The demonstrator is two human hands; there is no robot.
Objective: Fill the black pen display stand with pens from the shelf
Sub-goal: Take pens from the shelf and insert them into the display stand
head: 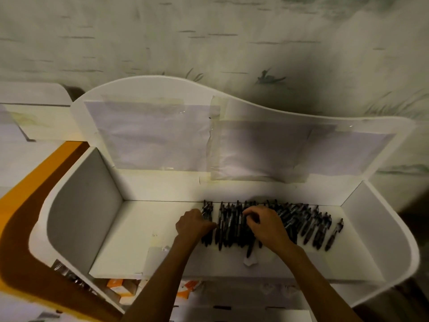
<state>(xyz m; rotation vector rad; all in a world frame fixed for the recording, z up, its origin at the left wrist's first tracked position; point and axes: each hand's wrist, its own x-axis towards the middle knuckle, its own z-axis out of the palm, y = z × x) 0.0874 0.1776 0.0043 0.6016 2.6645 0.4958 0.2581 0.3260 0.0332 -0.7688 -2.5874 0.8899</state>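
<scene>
My left hand (193, 223) curls around black pens at the left end of the pile of pens (267, 223), low in the middle of the frame on the white shelf (130, 240). My right hand (267, 225) pinches more pens. Any writing on them is too small to read.

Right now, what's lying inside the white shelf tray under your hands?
A row of black pens lies along the back of the white shelf tray. The left hand and right hand cover the middle pens, hiding their grip.
</scene>
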